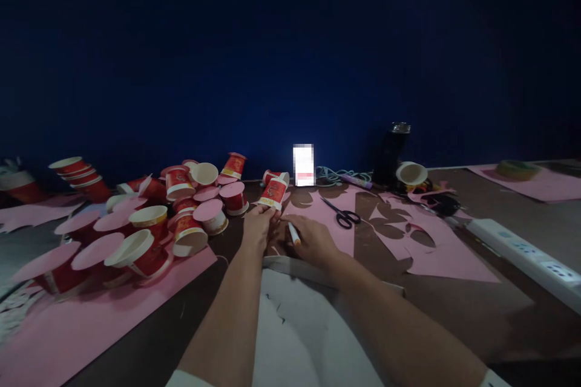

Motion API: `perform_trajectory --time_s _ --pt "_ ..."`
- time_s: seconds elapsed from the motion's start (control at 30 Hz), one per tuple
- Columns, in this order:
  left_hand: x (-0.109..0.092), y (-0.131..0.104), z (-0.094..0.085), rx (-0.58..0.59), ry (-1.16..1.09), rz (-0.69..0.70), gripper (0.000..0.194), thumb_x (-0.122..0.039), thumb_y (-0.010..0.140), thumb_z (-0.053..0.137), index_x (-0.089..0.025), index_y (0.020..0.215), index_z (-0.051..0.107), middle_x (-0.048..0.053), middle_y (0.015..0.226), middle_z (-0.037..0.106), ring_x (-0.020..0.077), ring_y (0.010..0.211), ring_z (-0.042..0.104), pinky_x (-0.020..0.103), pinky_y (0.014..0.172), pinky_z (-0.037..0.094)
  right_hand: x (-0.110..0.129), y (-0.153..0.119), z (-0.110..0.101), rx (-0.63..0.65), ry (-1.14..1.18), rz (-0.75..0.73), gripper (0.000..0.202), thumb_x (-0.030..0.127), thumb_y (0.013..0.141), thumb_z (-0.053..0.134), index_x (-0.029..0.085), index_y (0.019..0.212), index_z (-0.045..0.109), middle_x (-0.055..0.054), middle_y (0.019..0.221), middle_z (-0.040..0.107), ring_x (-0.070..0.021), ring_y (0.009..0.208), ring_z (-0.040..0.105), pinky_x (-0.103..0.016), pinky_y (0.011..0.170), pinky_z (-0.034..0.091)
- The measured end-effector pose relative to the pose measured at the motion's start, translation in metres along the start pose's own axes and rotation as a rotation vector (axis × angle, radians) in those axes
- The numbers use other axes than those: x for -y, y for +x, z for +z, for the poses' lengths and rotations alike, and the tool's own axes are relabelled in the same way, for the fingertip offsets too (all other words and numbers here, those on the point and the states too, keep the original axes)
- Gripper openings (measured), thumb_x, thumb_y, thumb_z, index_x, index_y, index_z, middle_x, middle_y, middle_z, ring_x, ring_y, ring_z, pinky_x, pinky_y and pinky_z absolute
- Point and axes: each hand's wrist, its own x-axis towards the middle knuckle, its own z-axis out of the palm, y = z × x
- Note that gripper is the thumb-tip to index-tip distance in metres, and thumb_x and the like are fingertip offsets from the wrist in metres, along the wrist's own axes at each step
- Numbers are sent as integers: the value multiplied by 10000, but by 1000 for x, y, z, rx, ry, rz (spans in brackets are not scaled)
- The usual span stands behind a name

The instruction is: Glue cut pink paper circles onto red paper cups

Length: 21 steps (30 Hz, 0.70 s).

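Pinched by its near end, the red cup [273,191] sits tilted in the left hand [258,227], thumb and fingers pressed on it. Right hand [313,240] is just beside, fingers curled round a white pen [294,233] with an orange end; can't really tell how the hidden fingertips sit. Both are over the near side of the table [200,296], so the cup's got stuff on most sides: phone [304,164] upright behind it, against the blue wall [290,72], and a big cup pile [149,217] off to the left, partly on a pink sheet [113,314]. Bare brown table runs between that sheet's edge and the left forearm, so there's some room there. Right side's busier: scissors [344,215] lying open across cut pink paper [333,224], then more scraps [447,257] reaching toward the power strip [526,257].
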Motion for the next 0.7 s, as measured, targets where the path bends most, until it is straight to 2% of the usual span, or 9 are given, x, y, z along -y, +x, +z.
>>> perform_trajectory --time_s 0.1,0.17,0.23,0.3,0.37,0.43,0.57,0.63,0.7 --pt "-5 -6 4 51 -43 -26 94 -17 703 646 -110 714 648 27 705 671 63 597 615 154 632 503 -5 8 -11 -281 212 115 304 217 827 509 286 1106 607 -20 946 710 -185 791 664 -312 707 518" --pt "-9 -11 7 144 -130 -29 98 -15 717 644 -104 753 659 44 798 683 64 675 632 155 706 515 -11 17 -22 -501 418 215 255 301 876 467 237 1096 579 -27 847 693 -160 672 641 -313 657 520" --pt "-11 -16 10 243 -195 -33 101 -16 720 650 -104 768 663 46 851 682 66 726 635 151 729 521 -19 26 -33 -707 634 319 283 376 862 502 204 1084 540 -44 873 684 -155 691 642 -318 657 527" --pt "-10 -21 15 314 -214 -55 113 -22 720 659 -107 793 673 44 875 680 68 755 635 143 722 526 -24 32 -41 -811 791 427 432 426 782 622 199 1124 486 -51 910 680 -164 763 655 -330 700 532" --pt "-8 -26 19 372 -203 -100 129 -36 726 665 -112 828 686 42 891 682 63 759 632 134 714 526 -25 36 -44 -791 902 508 573 462 697 707 206 1144 455 -58 966 677 -180 857 659 -335 728 531" --pt "-4 -30 22 426 -171 -137 145 -51 726 673 -119 853 693 43 902 684 56 745 628 131 708 526 -24 36 -42 -700 976 556 644 499 645 742 216 1143 448 -61 1017 667 -190 910 653 -336 736 531" --pt "2 -37 27 474 -60 -207 173 -69 680 721 -120 843 692 57 862 686 61 696 625 145 678 523 -20 34 -34 -574 1056 580 638 520 599 767 214 1088 495 -51 1003 648 -189 840 654 -333 702 540" --pt "4 -37 27 464 17 -227 188 -116 663 752 -121 841 693 69 827 683 82 681 631 172 668 526 -21 33 -32 -592 1042 574 605 503 590 775 203 1046 515 -39 948 641 -181 793 648 -328 689 540" --pt "7 -36 25 432 156 -182 218 -200 649 778 -127 838 697 79 785 679 112 655 632 208 634 528 -25 33 -32 -698 966 545 588 480 604 772 198 1048 510 -29 927 629 -172 786 638 -324 705 534"
